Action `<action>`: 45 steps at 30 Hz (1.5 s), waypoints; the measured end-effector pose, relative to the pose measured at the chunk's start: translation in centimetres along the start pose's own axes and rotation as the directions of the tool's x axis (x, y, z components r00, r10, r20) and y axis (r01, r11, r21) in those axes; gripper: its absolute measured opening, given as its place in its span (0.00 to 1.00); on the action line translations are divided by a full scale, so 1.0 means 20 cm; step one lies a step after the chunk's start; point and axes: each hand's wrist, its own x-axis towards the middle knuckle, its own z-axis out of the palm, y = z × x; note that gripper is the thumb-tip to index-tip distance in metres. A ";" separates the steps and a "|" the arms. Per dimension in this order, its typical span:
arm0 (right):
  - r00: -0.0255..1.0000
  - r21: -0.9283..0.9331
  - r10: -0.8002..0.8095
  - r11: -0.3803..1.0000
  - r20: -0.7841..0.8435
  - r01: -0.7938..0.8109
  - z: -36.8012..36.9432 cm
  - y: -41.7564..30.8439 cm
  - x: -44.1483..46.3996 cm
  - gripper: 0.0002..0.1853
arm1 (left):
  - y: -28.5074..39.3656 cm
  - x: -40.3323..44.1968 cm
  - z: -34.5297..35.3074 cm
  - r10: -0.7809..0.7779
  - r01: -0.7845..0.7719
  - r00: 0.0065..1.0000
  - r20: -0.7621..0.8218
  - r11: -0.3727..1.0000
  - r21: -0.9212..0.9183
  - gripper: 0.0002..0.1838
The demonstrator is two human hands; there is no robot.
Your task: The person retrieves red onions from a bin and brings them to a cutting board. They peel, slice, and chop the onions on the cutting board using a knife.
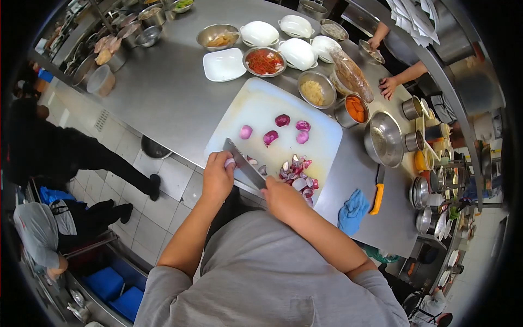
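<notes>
My right hand (282, 199) is closed round the handle of a broad-bladed kitchen knife (244, 163). Its blade slants up and left over the near edge of a white cutting board (229, 128). Left of the blade, my left hand (217, 177) grips a peeled red onion piece (230, 162), partly covered by the fingers. A few cut slivers (262, 169) lie just right of the blade. Several peeled red onions (271, 138) rest farther up the board. Chopped red onion (299, 177) is heaped at the board's lower right.
A blue cloth (354, 211) and an orange-handled knife (377, 193) lie right of the board. Beyond it stand a bowl of red shreds (265, 62), minced garlic-like bits (313, 92), sliced carrots (355, 110) and a steel bowl (383, 139). Another person's hand (388, 87) rests on the counter.
</notes>
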 end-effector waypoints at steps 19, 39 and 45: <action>0.875 0.405 0.211 0.914 -0.435 -0.019 -0.24 0.21 -0.43 0.17 | 0.24 0.00 0.28 0.045 0.364 0.898 0.437 0.482 -0.797 0.21; 0.771 0.800 0.476 0.596 -0.423 0.071 -0.20 0.29 -0.39 0.16 | 0.59 -0.16 0.39 0.258 0.128 0.877 0.405 0.688 -0.715 0.26; 0.810 0.909 0.519 0.416 -0.274 0.041 -0.18 0.27 -0.36 0.17 | 0.60 -0.18 0.38 0.234 0.118 0.876 0.423 0.746 -0.656 0.26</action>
